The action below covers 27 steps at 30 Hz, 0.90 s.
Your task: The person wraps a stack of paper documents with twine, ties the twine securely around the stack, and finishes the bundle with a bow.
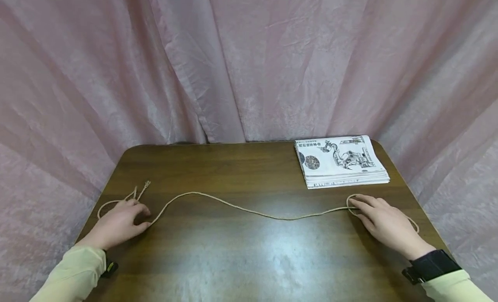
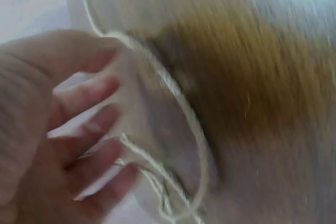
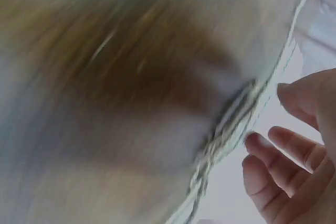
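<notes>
A thin beige rope runs in a shallow wave across the brown table, from one hand to the other. My left hand hovers low over its left part, where a loop and loose ends show beyond the fingers. In the left wrist view the thumb tip comes right up to the rope, and the fingers are loosely bent and spread. At the right, my right hand is over a small loop of rope. The right wrist view has its relaxed fingers beside bunched rope strands, with nothing gripped.
A stack of folded white printed sheets lies at the table's back right corner. Pink curtains hang behind and around the wooden table. Each wrist wears a black strap.
</notes>
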Available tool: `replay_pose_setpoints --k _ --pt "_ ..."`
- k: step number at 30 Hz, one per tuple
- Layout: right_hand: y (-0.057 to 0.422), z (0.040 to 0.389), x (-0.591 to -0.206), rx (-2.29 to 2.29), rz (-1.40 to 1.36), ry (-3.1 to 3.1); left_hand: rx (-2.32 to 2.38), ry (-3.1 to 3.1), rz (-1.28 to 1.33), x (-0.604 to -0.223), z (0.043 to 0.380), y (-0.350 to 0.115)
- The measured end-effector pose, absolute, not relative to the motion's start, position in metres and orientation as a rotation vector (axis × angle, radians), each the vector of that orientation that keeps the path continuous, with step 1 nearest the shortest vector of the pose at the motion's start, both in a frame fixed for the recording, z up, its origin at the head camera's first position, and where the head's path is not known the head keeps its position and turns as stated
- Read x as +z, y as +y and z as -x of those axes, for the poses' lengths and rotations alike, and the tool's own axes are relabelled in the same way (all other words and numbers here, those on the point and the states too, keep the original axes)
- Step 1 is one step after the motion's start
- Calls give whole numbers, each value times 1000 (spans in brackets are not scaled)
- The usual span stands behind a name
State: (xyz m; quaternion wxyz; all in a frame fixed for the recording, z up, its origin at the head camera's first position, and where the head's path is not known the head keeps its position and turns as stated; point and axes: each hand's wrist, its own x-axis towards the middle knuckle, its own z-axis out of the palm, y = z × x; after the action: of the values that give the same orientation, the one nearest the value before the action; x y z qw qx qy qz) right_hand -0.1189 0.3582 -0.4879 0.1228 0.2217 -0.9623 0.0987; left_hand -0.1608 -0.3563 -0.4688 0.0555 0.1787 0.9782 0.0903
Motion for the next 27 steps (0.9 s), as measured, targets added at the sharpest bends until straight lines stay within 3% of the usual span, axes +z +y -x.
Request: replay_pose_setpoints --k 13,27 --pt "369 127 -501 251 -801 -2727 336 2890 -534 -485 151 -379" --pt "410 111 -504 221 -916 -2643 285 3104 -767 -496 145 -388"
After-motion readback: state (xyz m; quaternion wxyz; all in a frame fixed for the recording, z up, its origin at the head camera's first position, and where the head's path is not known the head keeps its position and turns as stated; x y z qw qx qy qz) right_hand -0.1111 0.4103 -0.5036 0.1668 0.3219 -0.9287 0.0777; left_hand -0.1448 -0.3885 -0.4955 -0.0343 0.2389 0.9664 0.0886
